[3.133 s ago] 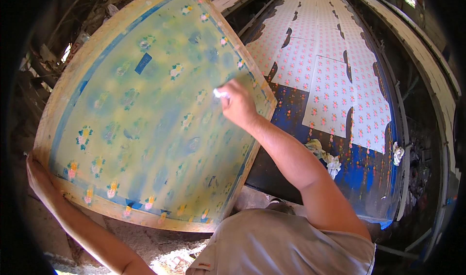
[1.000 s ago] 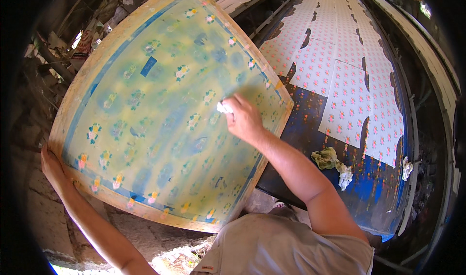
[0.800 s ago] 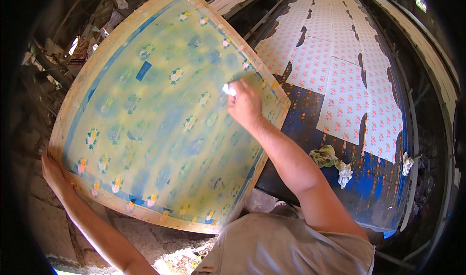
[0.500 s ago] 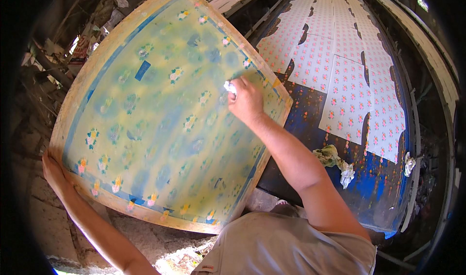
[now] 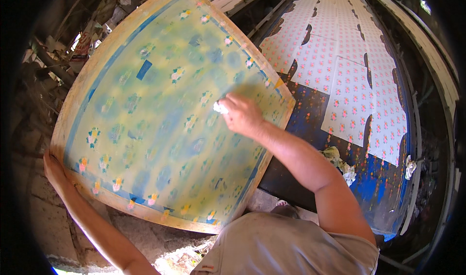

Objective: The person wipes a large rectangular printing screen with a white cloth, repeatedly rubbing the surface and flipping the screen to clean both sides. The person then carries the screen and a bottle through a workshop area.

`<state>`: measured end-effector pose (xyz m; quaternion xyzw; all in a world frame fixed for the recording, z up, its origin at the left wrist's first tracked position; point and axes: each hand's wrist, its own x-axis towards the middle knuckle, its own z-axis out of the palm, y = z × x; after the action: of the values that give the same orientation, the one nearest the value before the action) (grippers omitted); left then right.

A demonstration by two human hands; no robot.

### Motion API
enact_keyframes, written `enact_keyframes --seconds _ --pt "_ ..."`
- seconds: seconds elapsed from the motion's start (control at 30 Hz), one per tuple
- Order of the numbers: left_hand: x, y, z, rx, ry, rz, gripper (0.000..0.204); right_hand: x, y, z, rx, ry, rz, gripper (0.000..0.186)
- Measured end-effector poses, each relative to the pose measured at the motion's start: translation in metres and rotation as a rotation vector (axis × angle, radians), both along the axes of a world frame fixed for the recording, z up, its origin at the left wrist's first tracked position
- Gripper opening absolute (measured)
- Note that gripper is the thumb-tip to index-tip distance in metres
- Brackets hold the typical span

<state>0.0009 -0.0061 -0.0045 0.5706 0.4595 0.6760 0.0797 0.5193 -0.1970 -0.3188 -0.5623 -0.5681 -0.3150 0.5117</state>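
Observation:
A large wooden-framed printing screen (image 5: 160, 105) with greenish mesh, floral motifs and blue tape strips fills the left and middle of the view, tilted in front of me. My right hand (image 5: 242, 115) is closed round a crumpled white rag (image 5: 220, 108), which lies against the mesh right of centre. At the lower left edge of the wooden frame, my left hand (image 5: 54, 167) grips the rim, its fingers partly hidden behind it.
On the right a long dark table (image 5: 310, 105) carries white sheets printed with pink flowers (image 5: 342, 100). Crumpled rags (image 5: 340, 163) lie on its near part, beyond my right forearm. Another crumpled rag (image 5: 410, 167) sits at its right edge. Clutter (image 5: 58, 71) stands behind the screen at the left.
My right hand has moved left and down across the mesh with the rag. My left hand stays at the frame's edge.

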Motion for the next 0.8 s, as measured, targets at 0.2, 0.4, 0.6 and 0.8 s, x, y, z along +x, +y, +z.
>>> enact_keyframes --seconds 0.2,0.4,0.6,0.8 --pt "0.015 -0.008 0.005 -0.040 -0.023 0.013 0.055 0.005 0.002 0.009 -0.081 0.195 -0.162 0.028" --pt "0.028 -0.026 0.000 -0.033 -0.034 0.016 0.054 0.027 -0.002 0.008 -0.077 0.055 -0.120 0.030" --pt "-0.025 0.019 0.005 0.031 -0.014 -0.074 0.063 -0.028 -0.002 -0.001 -0.002 -0.012 -0.007 0.026" --pt "0.030 -0.029 0.005 -0.022 -0.129 -0.113 0.062 0.018 0.001 0.015 -0.028 0.208 -0.172 0.025"
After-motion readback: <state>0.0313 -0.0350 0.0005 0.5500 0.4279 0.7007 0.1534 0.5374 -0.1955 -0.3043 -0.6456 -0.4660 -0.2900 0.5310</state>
